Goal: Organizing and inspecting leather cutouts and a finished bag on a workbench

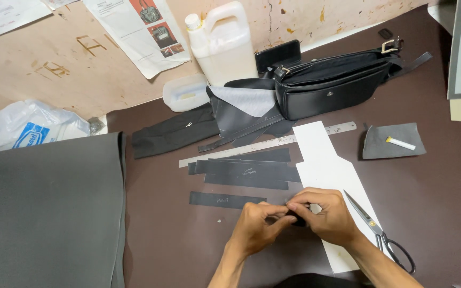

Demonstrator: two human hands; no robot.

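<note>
Here, close to the person, two bare hands meet over the dark brown table [433, 202]. The left hand [254, 224] and the right hand [324, 213] both pinch one small black piece [296, 217] between their fingertips. The hands hide most of that piece, so its shape is hard to tell.

The piece sits at the left edge of the white paper pattern [326, 170], near its lower half. That long white shape is a good thing to find the rest by. The right hand lies partly on top of it.

Just right of the pattern lie the scissors [381, 233], with blades closed and black handles pointing toward the person. Left of the pattern, near the left hand, lies one short black strip [225, 200]. A bit farther up, still left of the pattern, is a stack of longer black strips [246, 169]. A metal ruler [262, 144] slants behind them and passes under the pattern's top.

Well to the left of the pattern a big grey sheet [49, 208] covers the table end.

Right of the pattern's top is a small grey scrap [393, 141] with a white chalk stick [400, 143] on it.

Beyond the pattern, farther back, rests a black bag [332, 85]. Past that, by the wall, stands a white plastic jug [222, 42].
</note>
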